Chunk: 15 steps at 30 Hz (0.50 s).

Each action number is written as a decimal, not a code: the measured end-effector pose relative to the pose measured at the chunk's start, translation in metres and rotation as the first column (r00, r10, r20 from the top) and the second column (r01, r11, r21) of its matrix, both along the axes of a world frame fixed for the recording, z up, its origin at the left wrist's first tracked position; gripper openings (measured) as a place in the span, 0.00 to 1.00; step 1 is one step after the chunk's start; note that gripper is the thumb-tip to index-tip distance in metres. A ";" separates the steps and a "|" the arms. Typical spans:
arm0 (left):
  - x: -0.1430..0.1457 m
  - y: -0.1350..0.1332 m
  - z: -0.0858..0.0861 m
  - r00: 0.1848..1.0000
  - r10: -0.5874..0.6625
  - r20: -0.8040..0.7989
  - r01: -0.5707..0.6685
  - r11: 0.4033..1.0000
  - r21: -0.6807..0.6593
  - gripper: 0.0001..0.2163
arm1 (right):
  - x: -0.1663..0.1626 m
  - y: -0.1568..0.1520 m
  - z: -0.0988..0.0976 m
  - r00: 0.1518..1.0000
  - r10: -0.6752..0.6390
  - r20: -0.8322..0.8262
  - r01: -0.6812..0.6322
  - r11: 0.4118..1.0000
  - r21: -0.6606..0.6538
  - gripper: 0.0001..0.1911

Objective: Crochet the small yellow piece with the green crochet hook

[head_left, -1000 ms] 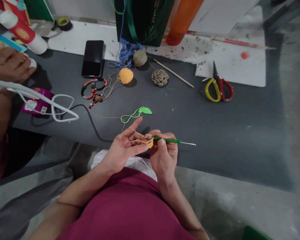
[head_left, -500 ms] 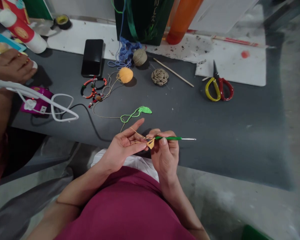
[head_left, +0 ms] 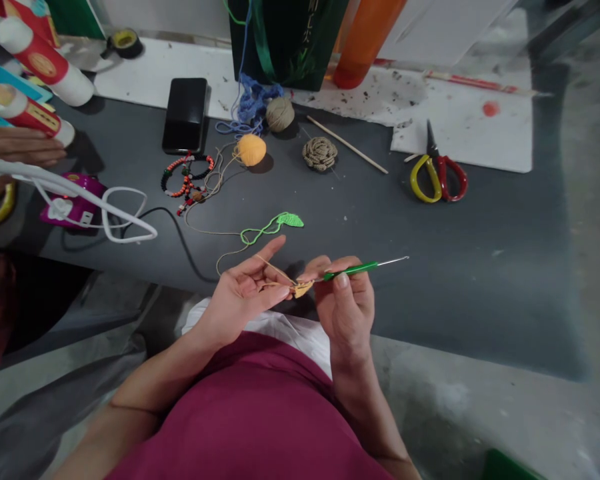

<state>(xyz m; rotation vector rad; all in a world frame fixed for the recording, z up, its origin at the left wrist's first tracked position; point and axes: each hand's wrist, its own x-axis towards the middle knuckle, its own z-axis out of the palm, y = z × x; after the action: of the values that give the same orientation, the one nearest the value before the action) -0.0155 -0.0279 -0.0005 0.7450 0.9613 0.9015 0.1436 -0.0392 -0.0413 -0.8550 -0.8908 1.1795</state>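
The big gray bench runs across the view, and the person sits at its front edge. Two white paper sheets lie along the back edge, with one dark green bag and one orange bottle behind them. Near the back left corner are two red and white glue tubes and one roll of tape. Another person's hand is at the left edge, near one pink plug box and one white cord.

On the bench are one black phone, one pair of scissors with yellow and red handles, and one thin wooden stick. There are also two yarn balls, one tan and one orange, plus one blue yarn tangle, one tan knitted rose, one bead loop bunch and one green knitted leaf.

The left hand is open wide, with thin yarn lying over it. The right hand is closed on one green crochet hook. One small yellow knitted piece sits between the hands, above the bench's front edge.
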 end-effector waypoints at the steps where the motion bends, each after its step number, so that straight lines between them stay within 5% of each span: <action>1: 0.000 0.000 0.000 1.000 0.001 -0.003 -0.001 1.000 0.009 0.23 | 0.000 0.000 0.000 1.000 -0.007 0.007 0.007 1.000 0.003 0.07; 6: -0.002 -0.001 -0.001 1.000 -0.006 0.002 0.006 0.998 0.067 0.15 | 0.000 0.000 0.001 1.000 0.003 -0.007 -0.003 0.999 0.052 0.05; 15: -0.005 -0.003 0.002 0.998 -0.004 -0.056 0.007 0.999 0.047 0.29 | 0.006 -0.002 0.005 1.000 0.023 0.018 -0.024 0.996 0.081 0.05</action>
<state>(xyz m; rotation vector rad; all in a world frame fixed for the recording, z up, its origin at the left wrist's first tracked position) -0.0202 -0.0310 0.0011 0.8158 0.9896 0.9053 0.1492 -0.0414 -0.0359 -0.7920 -0.9585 1.1504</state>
